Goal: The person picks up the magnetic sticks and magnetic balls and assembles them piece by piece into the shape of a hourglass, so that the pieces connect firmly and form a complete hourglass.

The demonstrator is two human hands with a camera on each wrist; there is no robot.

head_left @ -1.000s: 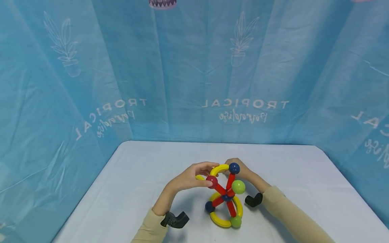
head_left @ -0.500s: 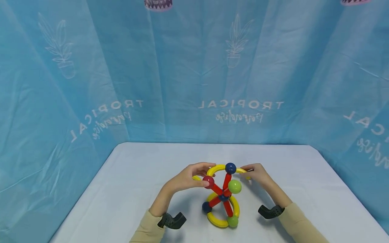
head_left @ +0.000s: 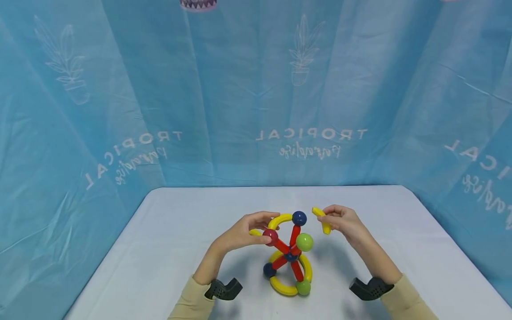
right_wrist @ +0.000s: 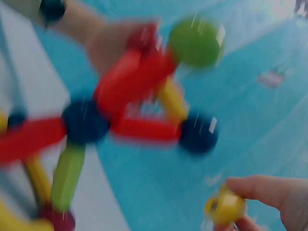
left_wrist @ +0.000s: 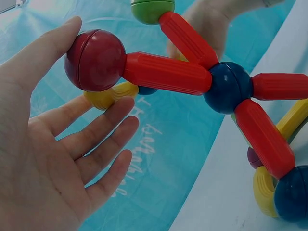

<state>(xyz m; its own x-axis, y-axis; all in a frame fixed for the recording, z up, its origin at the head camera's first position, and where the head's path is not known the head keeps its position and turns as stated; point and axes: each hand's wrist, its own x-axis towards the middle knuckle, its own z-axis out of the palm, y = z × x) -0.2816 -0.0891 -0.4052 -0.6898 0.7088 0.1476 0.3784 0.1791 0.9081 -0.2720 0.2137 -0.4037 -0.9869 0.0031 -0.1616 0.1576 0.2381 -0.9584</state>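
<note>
A toy built of magnetic balls and rods [head_left: 291, 256] stands on the table, with red straight rods meeting at a navy ball [left_wrist: 228, 87] and a ring of yellow curved rods at its base. My left hand [head_left: 243, 232] holds it at the upper left: the thumb lies on the red ball [left_wrist: 95, 60], and the fingers are behind, by a yellow curved rod [left_wrist: 111, 95]. To the right of the upper navy ball [head_left: 299, 218], my right hand [head_left: 346, 223] pinches a loose yellow curved rod [head_left: 322, 220], held apart from the toy. The right wrist view is blurred.
The toy stands on a white-covered table [head_left: 192, 209]. Blue printed curtains [head_left: 240, 89] hang behind and along both sides. A green ball [head_left: 305, 242] sticks out toward the front of the toy. Dark wrist-worn devices [head_left: 372, 289] sit on both forearms.
My right hand has come from behind the toy out to the right. The yellow curved rod it pinches touched the upper navy ball half a second ago and is now off it. My left hand keeps its hold.
</note>
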